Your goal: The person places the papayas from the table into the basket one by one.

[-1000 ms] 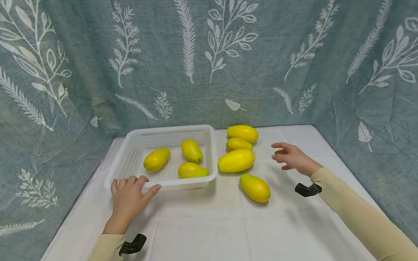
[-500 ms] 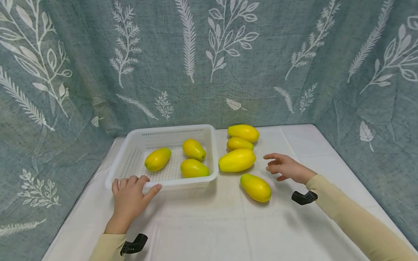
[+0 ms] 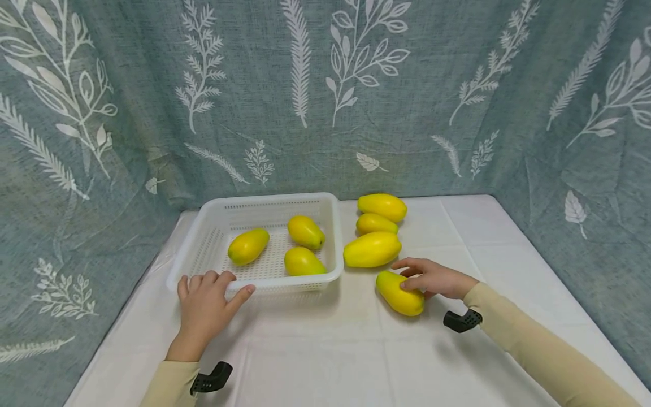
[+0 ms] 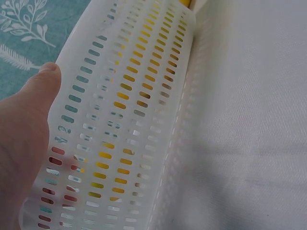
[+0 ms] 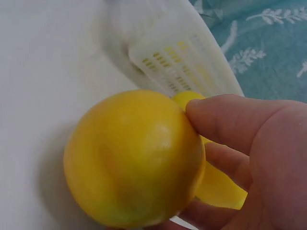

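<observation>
At the front rim of the white plastic basket, my left hand grips the edge. In the left wrist view its thumb lies outside the wall, and its fingers show faintly through the slots. My right hand holds the nearest yellow papaya, which lies on the table right of the basket. In the right wrist view the thumb presses on that fruit's upper side and the fingers curve round its far side, partly hidden. Inside the basket lie three more papayas, one at the left.
Three papayas form a row beside the basket's right wall, the closest being a large ribbed papaya. A white cloth covers the table. A grey-green leaf-patterned curtain closes off the back and sides.
My right hand has come left and down from the right side onto the nearest papaya and taken hold of it. My left hand stays on the basket rim.
</observation>
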Available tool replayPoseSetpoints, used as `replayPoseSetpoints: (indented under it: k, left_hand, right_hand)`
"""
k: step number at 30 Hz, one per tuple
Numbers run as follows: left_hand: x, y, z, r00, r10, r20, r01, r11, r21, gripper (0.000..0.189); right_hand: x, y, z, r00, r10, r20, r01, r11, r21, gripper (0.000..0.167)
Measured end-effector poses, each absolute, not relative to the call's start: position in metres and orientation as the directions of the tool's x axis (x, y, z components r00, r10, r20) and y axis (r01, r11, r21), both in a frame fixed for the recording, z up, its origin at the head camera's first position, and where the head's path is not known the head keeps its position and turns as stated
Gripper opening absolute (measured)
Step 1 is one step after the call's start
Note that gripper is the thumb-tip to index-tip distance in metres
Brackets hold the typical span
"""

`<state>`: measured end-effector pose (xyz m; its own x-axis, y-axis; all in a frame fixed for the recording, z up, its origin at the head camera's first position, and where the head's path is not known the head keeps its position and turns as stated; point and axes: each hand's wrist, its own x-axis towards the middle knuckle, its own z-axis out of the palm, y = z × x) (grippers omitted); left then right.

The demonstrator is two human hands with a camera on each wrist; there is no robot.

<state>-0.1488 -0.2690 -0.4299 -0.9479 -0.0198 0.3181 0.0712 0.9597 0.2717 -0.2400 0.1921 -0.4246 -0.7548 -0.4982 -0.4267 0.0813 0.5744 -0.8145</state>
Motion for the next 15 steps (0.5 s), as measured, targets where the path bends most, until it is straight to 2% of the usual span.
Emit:
replayPoseSetpoints:
  k: [7, 15]
  left_hand:
    - [-0.150, -0.268, -0.430, -0.946, -0.018, 0.323, 0.075, 0.959, 0.272, 0.052]
    - [-0.148, -0.269, -0.428, -0.948, -0.020, 0.319, 0.072, 0.959, 0.275, 0.051]
  right_hand:
    - [-0.239, 0.185, -0.425, -0.749, -0.509, -0.424, 0.076, 0.569, -0.819, 0.051]
    - [-0.242, 0.186, -0.415, -0.747, -0.536, -0.394, 0.057, 0.538, -0.841, 0.053]
